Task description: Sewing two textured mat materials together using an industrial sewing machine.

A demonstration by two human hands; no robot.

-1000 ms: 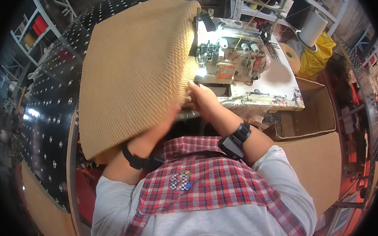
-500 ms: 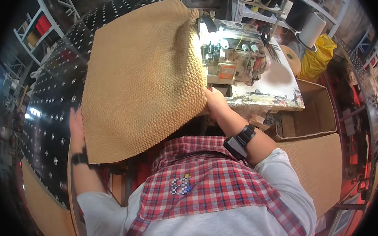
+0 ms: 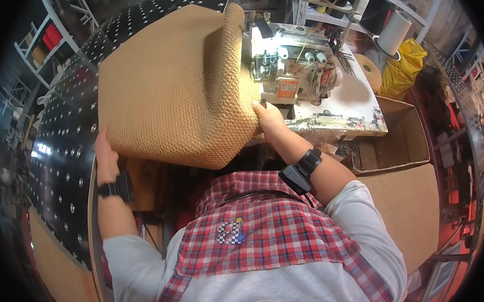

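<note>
A large tan mat (image 3: 157, 92) with a knobbly woven texture lies across the table, its right part curled up into a ridge against the sewing machine (image 3: 295, 72). My right hand (image 3: 271, 121) grips the mat's near right edge just below the machine, thumb on top and the other fingers partly hidden. At the near left corner, my left hand (image 3: 105, 149) holds the mat's edge, with some of its fingers out of sight. The machine's lamp lights the mat edge beside it; the needle area is hidden.
A black table (image 3: 71, 120) dotted with metal studs extends left and behind the mat. Right of the machine's white top stand a cardboard box (image 3: 401, 135), a yellow bag (image 3: 402, 66) and a white thread cone (image 3: 395, 33). Another tan sheet (image 3: 403, 208) lies below the box.
The mat's near edge has moved away from me and its right side has curled up more sharply. My left hand has gone from lying flat along the edge to holding the corner.
</note>
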